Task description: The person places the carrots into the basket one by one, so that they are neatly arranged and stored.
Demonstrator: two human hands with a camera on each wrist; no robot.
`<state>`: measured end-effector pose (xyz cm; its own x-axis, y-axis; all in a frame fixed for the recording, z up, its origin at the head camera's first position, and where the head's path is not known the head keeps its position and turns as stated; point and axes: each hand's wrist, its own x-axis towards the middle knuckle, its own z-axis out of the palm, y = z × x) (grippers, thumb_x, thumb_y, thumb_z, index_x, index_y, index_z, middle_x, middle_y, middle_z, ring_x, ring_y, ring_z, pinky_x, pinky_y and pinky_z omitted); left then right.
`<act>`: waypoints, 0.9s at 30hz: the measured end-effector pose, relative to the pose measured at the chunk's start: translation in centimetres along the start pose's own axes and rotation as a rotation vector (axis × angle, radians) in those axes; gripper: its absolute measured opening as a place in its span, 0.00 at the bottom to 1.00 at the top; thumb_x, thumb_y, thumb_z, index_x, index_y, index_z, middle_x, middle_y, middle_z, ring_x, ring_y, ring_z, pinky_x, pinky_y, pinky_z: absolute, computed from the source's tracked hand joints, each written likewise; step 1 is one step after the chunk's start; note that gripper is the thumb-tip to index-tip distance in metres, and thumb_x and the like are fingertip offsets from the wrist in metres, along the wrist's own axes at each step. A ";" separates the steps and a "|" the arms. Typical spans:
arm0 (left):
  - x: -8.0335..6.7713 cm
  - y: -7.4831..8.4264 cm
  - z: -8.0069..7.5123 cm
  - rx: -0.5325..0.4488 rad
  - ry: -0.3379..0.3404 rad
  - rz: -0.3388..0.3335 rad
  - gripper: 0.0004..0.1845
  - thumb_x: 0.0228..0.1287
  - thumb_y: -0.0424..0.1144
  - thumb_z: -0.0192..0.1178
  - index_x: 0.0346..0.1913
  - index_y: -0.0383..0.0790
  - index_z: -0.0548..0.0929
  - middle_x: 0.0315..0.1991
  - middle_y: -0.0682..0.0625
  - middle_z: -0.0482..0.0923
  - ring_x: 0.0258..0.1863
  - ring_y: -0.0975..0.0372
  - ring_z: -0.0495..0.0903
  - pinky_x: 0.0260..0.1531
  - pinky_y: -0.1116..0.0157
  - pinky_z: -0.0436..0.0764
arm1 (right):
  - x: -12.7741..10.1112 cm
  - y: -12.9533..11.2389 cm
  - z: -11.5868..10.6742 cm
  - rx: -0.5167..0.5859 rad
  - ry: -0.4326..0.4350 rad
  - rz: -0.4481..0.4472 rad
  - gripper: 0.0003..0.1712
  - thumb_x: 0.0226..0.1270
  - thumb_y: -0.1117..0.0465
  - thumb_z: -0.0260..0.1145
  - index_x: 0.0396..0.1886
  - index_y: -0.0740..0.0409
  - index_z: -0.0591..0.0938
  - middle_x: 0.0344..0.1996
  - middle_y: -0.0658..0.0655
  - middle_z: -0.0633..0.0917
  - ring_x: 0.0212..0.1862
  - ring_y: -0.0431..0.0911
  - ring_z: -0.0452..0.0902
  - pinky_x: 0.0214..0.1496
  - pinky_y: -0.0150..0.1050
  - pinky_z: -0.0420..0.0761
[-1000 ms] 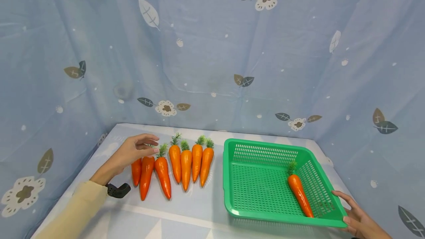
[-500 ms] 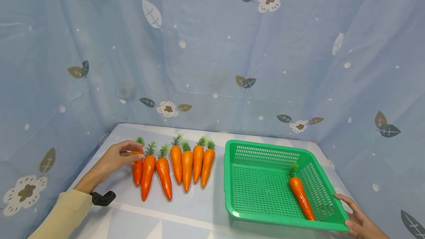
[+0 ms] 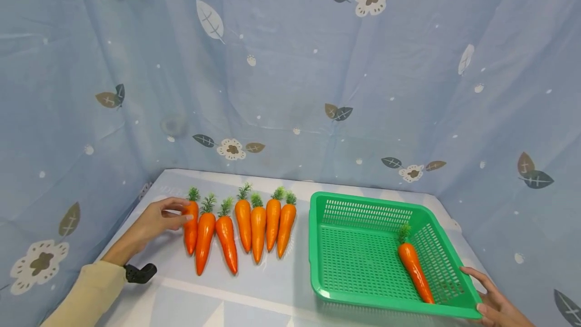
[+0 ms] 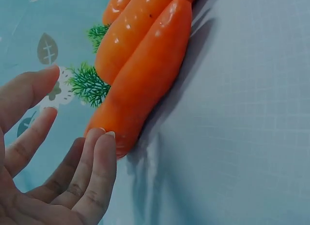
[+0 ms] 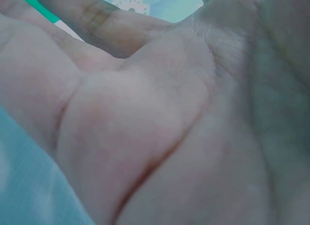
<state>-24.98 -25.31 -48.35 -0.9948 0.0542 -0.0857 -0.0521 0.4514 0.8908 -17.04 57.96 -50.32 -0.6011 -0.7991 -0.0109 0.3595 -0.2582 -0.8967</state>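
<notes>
Seven carrots lie side by side in a row on the left half of the desk, leafy ends toward the back. The left hand sits just left of the row, touching the leftmost carrot. Right of the row stands a basket with one carrot inside along its right wall. The right hand rests at the basket's near right corner.

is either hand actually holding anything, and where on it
The left hand only touches the leftmost carrot near its leafy top, not gripping. The right hand holds the green basket at its near right corner.
</notes>
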 end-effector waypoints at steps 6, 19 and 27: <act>0.0 -0.6 -0.2 0.013 0.012 -0.031 0.35 0.67 0.49 0.71 0.70 0.36 0.73 0.65 0.33 0.71 0.54 0.46 0.79 0.44 0.55 0.87 | 0.2 0.2 -0.9 0.035 -0.028 -0.007 0.39 0.85 0.65 0.27 0.78 0.16 0.58 0.72 0.48 0.72 0.70 0.59 0.71 0.67 0.65 0.71; 0.8 -1.3 -0.3 0.070 0.027 -0.064 0.38 0.68 0.53 0.69 0.73 0.37 0.69 0.67 0.28 0.66 0.51 0.45 0.81 0.44 0.56 0.87 | 0.0 0.6 -1.4 0.107 -0.142 -0.020 0.39 0.85 0.64 0.23 0.79 0.16 0.55 0.75 0.49 0.70 0.75 0.58 0.65 0.73 0.66 0.63; 1.9 -1.6 0.0 0.087 0.025 -0.067 0.39 0.66 0.54 0.71 0.72 0.36 0.70 0.65 0.26 0.67 0.53 0.42 0.79 0.42 0.57 0.88 | 0.1 0.3 -1.0 0.079 -0.076 -0.013 0.39 0.85 0.65 0.25 0.78 0.16 0.57 0.72 0.52 0.73 0.72 0.59 0.68 0.71 0.64 0.68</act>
<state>-26.79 -25.91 -49.89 -0.9913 -0.0005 -0.1319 -0.1122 0.5290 0.8411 -17.72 58.33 -51.08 -0.5515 -0.8334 0.0366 0.4088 -0.3082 -0.8590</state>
